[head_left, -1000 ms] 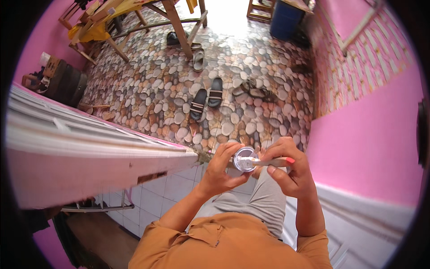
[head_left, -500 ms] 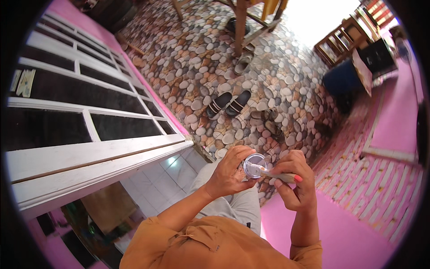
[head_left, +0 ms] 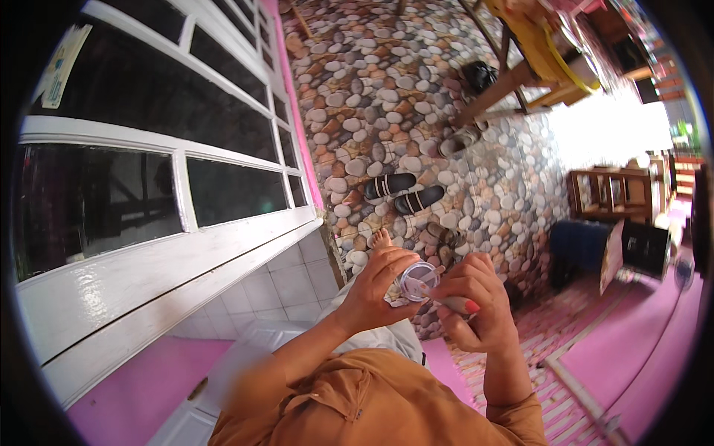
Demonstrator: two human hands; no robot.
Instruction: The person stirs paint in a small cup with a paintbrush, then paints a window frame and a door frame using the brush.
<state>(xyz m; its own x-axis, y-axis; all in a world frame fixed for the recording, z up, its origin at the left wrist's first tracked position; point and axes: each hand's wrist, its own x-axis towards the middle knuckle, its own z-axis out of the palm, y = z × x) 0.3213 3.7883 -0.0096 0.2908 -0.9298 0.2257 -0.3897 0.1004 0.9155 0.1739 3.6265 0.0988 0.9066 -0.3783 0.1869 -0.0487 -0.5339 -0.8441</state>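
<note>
Close in front of my body, my left hand (head_left: 375,291) grips a small clear plastic cup (head_left: 408,288) from its left side, with the open mouth facing up. A little whitish stuff shows inside, but I cannot tell what it is. My right hand (head_left: 480,301) is closed on a paintbrush (head_left: 458,304), pinching its pale handle with the red end. The brush's front end reaches over the cup's right rim, and the fingers partly hide it. Both hands are above my light trousers and the pebble-patterned floor (head_left: 364,82).
A white framed door with dark panes (head_left: 119,249) stands close on the left. Black striped slides (head_left: 419,199), brown sandals (head_left: 446,235) and grey shoes (head_left: 460,141) lie ahead. Beyond are a wooden table leg (head_left: 494,93), a blue drum (head_left: 576,244) and a wooden chair (head_left: 610,192).
My view has turned, bringing the door nearer and the table further into sight. The brush's tip sits lower at the cup's right rim. Both hands keep their hold, and a bare foot now shows.
</note>
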